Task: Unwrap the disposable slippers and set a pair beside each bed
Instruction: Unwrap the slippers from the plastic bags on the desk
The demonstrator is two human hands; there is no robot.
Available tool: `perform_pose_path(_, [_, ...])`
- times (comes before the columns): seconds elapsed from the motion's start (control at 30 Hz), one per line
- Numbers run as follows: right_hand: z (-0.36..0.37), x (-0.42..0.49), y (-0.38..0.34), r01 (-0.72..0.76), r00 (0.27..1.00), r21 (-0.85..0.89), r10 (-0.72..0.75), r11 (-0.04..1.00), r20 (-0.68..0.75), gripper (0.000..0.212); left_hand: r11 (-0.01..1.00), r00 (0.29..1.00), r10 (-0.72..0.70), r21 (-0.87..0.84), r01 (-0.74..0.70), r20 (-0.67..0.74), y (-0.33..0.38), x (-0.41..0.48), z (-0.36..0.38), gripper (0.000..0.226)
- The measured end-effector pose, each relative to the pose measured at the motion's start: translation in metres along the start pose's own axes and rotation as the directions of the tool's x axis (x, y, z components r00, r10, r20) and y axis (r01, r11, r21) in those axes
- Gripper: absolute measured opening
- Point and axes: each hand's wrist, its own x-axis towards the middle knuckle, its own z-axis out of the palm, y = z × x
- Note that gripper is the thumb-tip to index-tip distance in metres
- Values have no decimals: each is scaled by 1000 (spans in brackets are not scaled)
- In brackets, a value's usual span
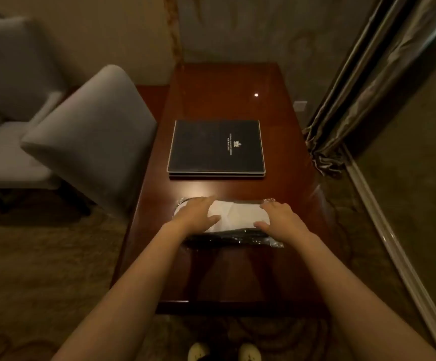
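Note:
A pack of white disposable slippers [234,214] in clear plastic wrap lies flat on the dark wooden desk [222,100], near its front half. A dark strip of the wrap shows along the pack's near edge. My left hand [196,213] rests on the pack's left end, fingers spread over it and thumb at its near side. My right hand [280,217] covers the right end in the same way. Both hands touch the pack, which stays on the desk. No bed is in view.
A black folder [217,148] with a small crest lies behind the pack. A grey upholstered chair [91,142] stands close at the desk's left side. Dark curtains [363,100] hang at the right. Patterned carpet covers the floor around the desk.

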Motion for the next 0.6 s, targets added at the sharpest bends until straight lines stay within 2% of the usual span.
perform_pose_path(0.13, [18, -2, 5, -125, 989, 29, 127, 992, -80, 63, 995, 997, -77, 70, 77, 6, 1, 3, 25, 84])
perform_pose_path(0.23, [32, 2, 11, -176, 975, 34, 179, 984, -128, 59, 992, 997, -69, 103, 71, -15, 1, 11, 43, 96])
perform_pose_path(0.4, [44, 6, 18, -178, 963, 59, 186, 982, -195, 46, 961, 997, 50, 274, -32, -57, 0, 28, 54, 112])
perform_pose_path(0.6, [48, 13, 27, -146, 958, 73, 159, 987, -238, 33, 948, 998, 28, 315, -45, 57, -1, 44, 60, 121])
